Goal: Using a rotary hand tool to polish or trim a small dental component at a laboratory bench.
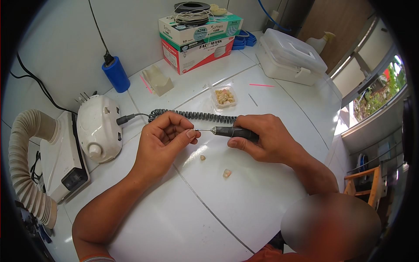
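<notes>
My right hand [268, 137] is wrapped round a dark rotary handpiece [235, 132], which lies nearly level and points left. A thin metal bur [204, 129] sticks out of its nose. The thumb and forefinger of my left hand [168, 135] pinch the bur's far end. Whether a small piece also sits between those fingertips, I cannot tell. Below the hands, a small yellowish tooth-like piece [202, 157] and a larger pinkish one [227, 173] lie on the white tabletop [244, 205]. A coiled dark cord [196, 115] runs behind my hands toward the white control unit [99, 131].
Beyond my hands stands a clear tub of yellowish pieces [224, 97]. Stacked boxes [196, 54] carry a wire spool [192, 15]. A lidded white case [292, 56] stands far right, a blue cylinder [116, 75] far left. At left is a ribbed hose [26, 170].
</notes>
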